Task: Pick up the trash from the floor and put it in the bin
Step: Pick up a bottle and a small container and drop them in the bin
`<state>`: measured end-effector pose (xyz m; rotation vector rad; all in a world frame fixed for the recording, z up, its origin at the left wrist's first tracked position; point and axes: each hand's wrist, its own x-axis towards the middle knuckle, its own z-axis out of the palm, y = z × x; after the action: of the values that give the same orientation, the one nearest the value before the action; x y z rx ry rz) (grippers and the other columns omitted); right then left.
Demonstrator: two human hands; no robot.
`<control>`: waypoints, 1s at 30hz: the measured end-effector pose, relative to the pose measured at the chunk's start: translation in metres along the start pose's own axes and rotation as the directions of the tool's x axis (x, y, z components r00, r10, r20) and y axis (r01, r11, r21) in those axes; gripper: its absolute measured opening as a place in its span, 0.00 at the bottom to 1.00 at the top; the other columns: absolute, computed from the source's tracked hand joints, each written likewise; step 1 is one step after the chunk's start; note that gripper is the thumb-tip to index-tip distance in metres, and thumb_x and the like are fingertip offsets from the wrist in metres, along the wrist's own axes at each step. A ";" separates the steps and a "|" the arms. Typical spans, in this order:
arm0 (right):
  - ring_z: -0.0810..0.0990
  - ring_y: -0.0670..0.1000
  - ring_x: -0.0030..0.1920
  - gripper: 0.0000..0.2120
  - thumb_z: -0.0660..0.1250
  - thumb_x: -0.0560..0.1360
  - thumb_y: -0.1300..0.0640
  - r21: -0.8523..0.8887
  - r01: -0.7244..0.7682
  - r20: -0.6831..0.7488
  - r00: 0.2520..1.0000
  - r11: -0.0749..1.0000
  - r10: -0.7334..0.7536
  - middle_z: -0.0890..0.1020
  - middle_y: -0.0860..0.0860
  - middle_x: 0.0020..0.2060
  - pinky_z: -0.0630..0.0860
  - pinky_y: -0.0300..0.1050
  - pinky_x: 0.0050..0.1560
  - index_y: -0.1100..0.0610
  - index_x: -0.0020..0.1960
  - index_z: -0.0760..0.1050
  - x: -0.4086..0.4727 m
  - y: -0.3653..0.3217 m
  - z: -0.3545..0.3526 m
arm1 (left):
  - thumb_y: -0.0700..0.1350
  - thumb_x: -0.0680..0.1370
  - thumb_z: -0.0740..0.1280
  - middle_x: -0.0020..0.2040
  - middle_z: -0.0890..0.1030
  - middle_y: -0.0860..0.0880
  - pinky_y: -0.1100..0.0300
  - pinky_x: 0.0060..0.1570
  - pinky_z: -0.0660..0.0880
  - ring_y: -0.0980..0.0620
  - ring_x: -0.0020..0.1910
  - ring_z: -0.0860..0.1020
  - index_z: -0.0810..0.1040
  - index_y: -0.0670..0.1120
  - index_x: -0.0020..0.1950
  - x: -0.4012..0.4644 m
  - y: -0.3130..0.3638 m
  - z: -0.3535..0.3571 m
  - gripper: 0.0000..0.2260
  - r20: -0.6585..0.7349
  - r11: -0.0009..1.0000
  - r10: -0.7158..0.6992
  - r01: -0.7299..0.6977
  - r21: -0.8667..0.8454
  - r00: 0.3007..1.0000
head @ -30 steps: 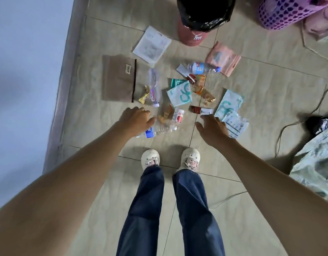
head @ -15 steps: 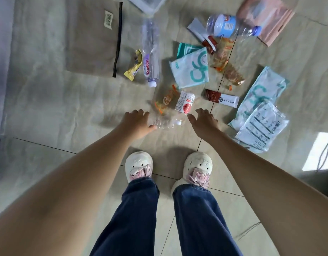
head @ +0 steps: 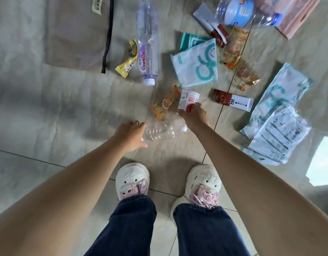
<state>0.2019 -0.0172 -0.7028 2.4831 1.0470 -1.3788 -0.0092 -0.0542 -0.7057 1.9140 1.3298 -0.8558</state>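
On floor, L hand (head: 130, 134) at crushed bottle (head: 159, 132), R hand (head: 194, 115) at cup (head: 188, 101)

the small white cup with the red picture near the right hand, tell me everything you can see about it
The small white cup looks like a plastic yogurt or drink pot with fine printed text, a red band and a red fruit picture on its label. It lies tilted on the tiled floor. The right hand reaches onto its lower end, fingertips touching it; whether they have gripped it is unclear. An orange-printed clear wrapper lies right beside it.
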 end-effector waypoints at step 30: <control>0.67 0.61 0.69 0.44 0.76 0.64 0.48 0.122 -0.050 -0.183 0.980 0.991 0.072 0.70 0.59 0.69 0.65 0.53 0.69 0.56 0.73 0.57 0.081 -0.060 -0.076 | 0.63 0.71 0.69 0.71 0.71 0.46 0.59 0.55 0.64 0.46 0.66 0.71 0.66 0.46 0.72 0.052 -0.032 -0.175 0.35 -0.086 0.513 -0.366 0.124 -0.849 0.927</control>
<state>0.2470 0.1007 -0.7089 2.7512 0.9379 -1.2430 0.0007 0.1222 -0.6506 1.0694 1.7698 0.0152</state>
